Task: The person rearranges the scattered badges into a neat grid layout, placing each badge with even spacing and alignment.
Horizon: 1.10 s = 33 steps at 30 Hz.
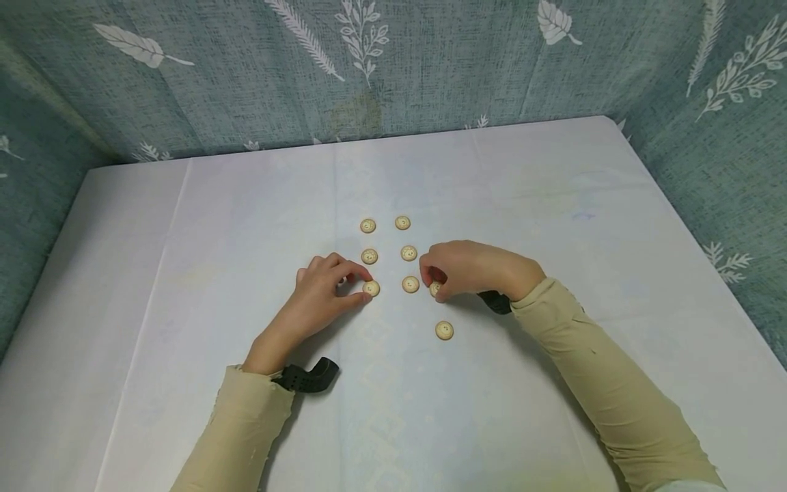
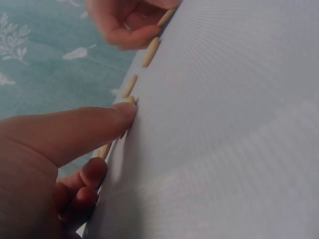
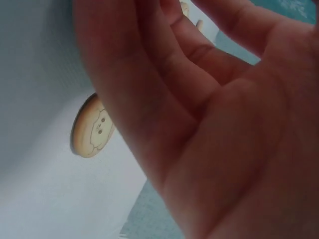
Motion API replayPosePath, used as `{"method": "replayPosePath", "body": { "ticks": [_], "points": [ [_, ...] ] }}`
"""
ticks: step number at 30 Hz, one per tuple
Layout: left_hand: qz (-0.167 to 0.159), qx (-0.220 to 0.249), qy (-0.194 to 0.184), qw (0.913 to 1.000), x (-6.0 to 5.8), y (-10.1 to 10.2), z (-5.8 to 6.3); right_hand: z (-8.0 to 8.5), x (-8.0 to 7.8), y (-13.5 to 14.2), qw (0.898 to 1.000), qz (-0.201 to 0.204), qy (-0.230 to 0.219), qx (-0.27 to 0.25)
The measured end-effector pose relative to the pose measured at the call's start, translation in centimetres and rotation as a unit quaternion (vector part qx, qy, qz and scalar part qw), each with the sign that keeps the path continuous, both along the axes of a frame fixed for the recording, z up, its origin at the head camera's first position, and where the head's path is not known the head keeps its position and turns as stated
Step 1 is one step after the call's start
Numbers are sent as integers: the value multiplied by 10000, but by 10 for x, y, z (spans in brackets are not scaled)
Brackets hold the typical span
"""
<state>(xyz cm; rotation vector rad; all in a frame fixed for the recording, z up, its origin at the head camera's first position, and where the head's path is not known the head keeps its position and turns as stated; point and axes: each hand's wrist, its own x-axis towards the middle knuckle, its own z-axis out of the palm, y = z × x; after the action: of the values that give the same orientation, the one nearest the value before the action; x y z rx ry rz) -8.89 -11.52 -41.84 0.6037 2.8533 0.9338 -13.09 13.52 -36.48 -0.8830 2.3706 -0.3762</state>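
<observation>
Several small round wooden discs lie on the table; one in the right wrist view, a disc with a drawn animal face (image 3: 92, 127), sits beside the hand. My left hand (image 1: 322, 290) has its thumb and index finger at opposite edges of the lowest disc in the left column (image 1: 371, 289). With thumb and fingers, my right hand (image 1: 473, 268) pinches another disc (image 1: 434, 290), partly hidden by the fingertips. Just left of that hand is the lowest disc of the middle column (image 1: 410, 284). A lone disc (image 1: 445, 331) lies nearer the front, below the right hand.
Farther back, the left column continues with two discs (image 1: 369, 256), and the middle column with two more (image 1: 408, 253). A pale cloth covers the table (image 1: 246, 219). Behind it and at the sides hangs a green leaf-patterned curtain (image 1: 430, 68).
</observation>
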Motion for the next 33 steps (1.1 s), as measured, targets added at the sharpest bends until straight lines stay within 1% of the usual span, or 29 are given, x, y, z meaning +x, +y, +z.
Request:
{"method": "replayPosePath", "body": {
  "ticks": [8,16,26,33],
  "points": [
    [5,33,-32,10000,0,0,0,-2,-3,1,9991,-393,155,31],
    [5,27,-57,10000,1,1,1,-5,-8,5,9970,-624,442,-152],
    [25,52,-4,10000,0,1,0,-8,-10,5,9941,-825,699,-120],
    [37,40,-14,10000,1,1,1,-11,-10,5,9886,-1037,1039,-327]
  ]
}}
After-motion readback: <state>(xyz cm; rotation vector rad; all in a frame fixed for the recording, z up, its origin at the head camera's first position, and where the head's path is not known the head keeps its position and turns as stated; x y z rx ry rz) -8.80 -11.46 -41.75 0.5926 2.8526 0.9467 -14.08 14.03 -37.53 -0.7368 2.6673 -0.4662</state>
